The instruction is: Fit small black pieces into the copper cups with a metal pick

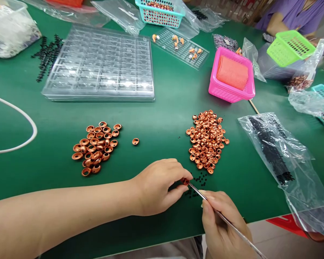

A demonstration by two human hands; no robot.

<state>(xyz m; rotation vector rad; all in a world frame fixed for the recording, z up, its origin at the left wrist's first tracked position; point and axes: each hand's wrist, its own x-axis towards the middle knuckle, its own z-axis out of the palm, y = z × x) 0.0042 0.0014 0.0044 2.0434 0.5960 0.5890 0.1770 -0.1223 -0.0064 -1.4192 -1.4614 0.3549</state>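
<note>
Between thumb and fingertips, my left hand pinches a small copper-coloured cup. My right hand is closed around a thin metal rod-like tool, whose tip meets the cup; whether it is inside cannot be told. Tiny black pieces lie scattered on the table just beyond and below the fingertips. Above them is a dense pile of small copper cups. A looser group of larger-looking copper cups lies left, beyond my left forearm, and one single cup sits apart between the groups.
Stacked clear plastic trays lie at the back left. A pink basket with an orange-red block stands back right, near a bag of black strips. A white cable loops at the left. A person in purple sits across.
</note>
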